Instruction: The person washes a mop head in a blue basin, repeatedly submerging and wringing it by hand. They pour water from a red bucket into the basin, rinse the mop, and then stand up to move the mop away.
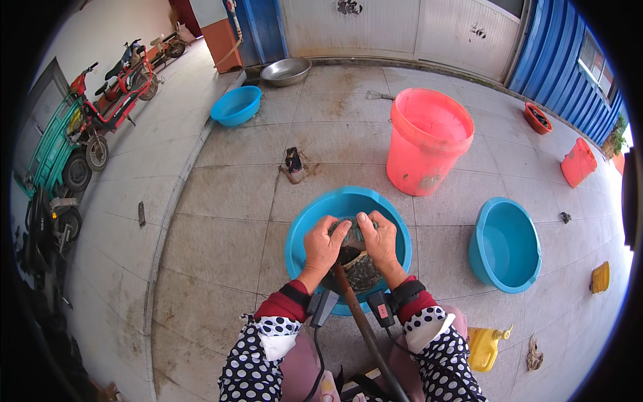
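My left hand (pixel 324 246) and my right hand (pixel 380 242) are side by side over a blue plastic basin (pixel 300 221). Both grip a grey-green, ribbed, soft-looking bundle (pixel 354 230), thumbs on top; I cannot tell exactly what it is. Dark, dirty material (pixel 364 274) lies below in the basin, partly hidden by my hands. A long brown pole (pixel 362 321) slants from between my knees to the basin, its far end near the bundle. Whether pole and bundle are joined is unclear.
A large pink bucket (pixel 427 145) stands ahead, a second blue basin (pixel 507 246) to the right. A yellow jug (pixel 485 346) sits by my right knee. A dark rag (pixel 293 163) lies on the tiles. Farther off are another blue basin (pixel 237 106) and a metal bowl (pixel 286 72).
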Available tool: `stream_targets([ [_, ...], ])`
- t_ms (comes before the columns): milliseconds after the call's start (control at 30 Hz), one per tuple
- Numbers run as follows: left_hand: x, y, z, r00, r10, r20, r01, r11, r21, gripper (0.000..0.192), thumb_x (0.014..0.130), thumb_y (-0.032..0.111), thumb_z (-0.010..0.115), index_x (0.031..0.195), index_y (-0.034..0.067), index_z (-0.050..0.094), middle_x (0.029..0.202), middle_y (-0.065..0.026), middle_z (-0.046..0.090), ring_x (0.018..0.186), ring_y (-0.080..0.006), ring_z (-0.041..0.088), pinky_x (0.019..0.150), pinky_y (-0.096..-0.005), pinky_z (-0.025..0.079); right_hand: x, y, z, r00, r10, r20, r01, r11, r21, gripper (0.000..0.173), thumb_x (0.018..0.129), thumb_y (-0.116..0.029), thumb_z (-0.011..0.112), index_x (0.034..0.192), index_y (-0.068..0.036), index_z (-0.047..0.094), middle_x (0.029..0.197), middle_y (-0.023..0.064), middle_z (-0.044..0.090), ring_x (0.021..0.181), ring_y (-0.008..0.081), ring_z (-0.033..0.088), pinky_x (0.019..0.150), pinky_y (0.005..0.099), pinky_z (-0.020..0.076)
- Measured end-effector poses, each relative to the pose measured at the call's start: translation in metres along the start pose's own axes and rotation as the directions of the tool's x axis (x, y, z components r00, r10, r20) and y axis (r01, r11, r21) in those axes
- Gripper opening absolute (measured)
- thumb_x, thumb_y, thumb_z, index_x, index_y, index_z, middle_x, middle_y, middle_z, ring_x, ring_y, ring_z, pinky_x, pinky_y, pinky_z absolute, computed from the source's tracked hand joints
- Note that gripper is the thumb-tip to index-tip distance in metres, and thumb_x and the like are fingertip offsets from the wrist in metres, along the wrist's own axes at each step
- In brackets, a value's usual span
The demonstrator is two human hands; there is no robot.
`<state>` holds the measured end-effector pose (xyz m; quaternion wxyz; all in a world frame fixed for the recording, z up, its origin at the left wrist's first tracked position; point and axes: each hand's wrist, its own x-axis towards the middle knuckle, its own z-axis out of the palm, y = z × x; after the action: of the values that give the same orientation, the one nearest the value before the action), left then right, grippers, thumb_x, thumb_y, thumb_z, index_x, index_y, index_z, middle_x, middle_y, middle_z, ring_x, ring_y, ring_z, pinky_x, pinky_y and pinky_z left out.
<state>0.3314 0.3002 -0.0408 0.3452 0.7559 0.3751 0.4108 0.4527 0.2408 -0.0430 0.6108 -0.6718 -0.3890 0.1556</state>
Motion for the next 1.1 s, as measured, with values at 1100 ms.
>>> stream_targets([
  [1100,0.012,0.013,-0.009,0.969,-0.155,0.19,0.24,0.761,-0.603,0.037,0.081,0.03,0.065,0.105,0.003,0.055,0.088,0.0035,0.055,0.08,-0.0051,0.047,0.069,-0.0229,0.039,0.017,0.007,-0.011,0.975,0.208,0.079,-0.213,0.77,0.602,0.03,0.079,-0.005,0.06,0.109,-0.002,0.056,0.104,0.0034,0.058,0.093,0.013,0.053,0.082,0.0285,0.0423],
])
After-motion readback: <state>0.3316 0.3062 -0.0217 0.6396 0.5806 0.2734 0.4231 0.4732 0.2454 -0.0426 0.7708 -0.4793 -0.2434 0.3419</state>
